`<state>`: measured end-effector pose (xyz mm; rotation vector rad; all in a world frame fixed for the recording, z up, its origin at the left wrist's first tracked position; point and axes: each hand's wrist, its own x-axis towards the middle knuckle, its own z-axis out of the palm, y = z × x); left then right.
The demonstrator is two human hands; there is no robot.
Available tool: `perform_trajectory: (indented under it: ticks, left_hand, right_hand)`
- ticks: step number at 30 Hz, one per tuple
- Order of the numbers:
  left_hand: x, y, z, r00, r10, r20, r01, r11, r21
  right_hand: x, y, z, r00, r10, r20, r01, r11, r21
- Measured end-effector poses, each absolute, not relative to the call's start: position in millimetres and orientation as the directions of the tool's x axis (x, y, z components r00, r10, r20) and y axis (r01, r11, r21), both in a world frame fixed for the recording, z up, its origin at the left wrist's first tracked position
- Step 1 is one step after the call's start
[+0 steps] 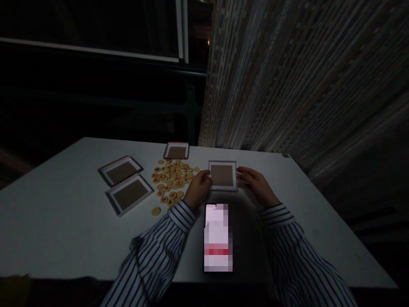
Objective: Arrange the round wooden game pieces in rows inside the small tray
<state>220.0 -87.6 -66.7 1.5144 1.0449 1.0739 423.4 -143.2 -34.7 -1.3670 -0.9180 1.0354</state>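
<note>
Toward the far edge of the white table (64, 238), a little right of its middle, I have one shallow open box (223, 175) between my two hands, as the head view shows it; its pale walls surround a brown bottom with nothing on it. My left hand (197, 187) is at the box's left wall, thumb and fingers drawn in narrow; the fingertips are partly hidden, so I cannot tell whether they grip the wall. My right hand (257, 185) is at the opposite wall, fingers spread fairly wide, the tips right by the rim; contact there is too dim for me to judge.

Just left of my left hand, wooden discs (174, 172) lie in a loose heap, some bearing red marks, a few dark ones; one disc (156, 211) sits apart on the side toward the near edge. Behind the heap, close to the far edge, is a small box (177, 152); toward the left edge, two more boxes stand slantwise beside each other, a dark-rimmed box (124, 171) nearer the far left corner and a pale-walled box (131, 195) nearer me. Between my striped sleeves (159, 243), toward the near edge, a phone (218, 236) lies lit, its screen blurred; beyond the far edge hangs a string curtain (255, 76).
</note>
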Motion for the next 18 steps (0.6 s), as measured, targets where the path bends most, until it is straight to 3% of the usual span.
perform_trajectory:
  ticks: [18]
  left_hand:
    - [223.8, -89.1, -76.4, 0.296, 0.951, 0.094, 0.016, -0.104, 0.994]
  right_hand:
    - [424.9, -145.5, -57.9, 0.366, 0.929, -0.052, -0.022, -0.047, -0.999]
